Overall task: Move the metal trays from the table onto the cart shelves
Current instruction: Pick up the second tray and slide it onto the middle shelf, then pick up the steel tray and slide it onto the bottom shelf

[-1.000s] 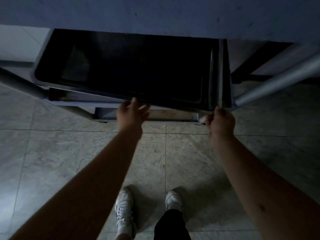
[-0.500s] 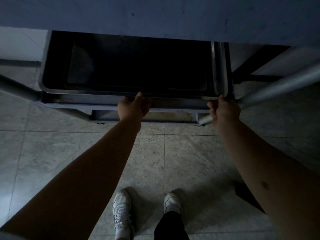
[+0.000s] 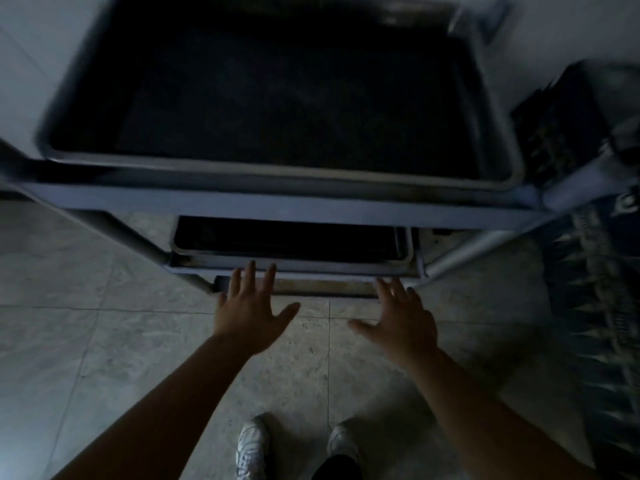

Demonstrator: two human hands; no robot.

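Both hands are empty and spread wide. My left hand [image 3: 250, 308] has its fingers straight, with the tips just in front of the lower shelf [image 3: 294, 270] of the cart. My right hand [image 3: 401, 318] is spread too, near the right end of that shelf. Neither one holds a thing.

One metal tray [image 3: 291, 239] sits on the lower shelf, tucked in under the top. I can see another big tray [image 3: 277, 98] on the top shelf [image 3: 277, 206]. It looks dark and the picture is blurry, so I cannot tell if more trays are stacked inside.

I think this tray is set down and I am letting go. To do it well, I would check that the lower tray sits flat and all the way in, with no edge poking out past the shelf. A soft push with flat fingers would fix that. I would keep my fingers away from the gap so they do not get pinched, and watch my head under the top shelf.
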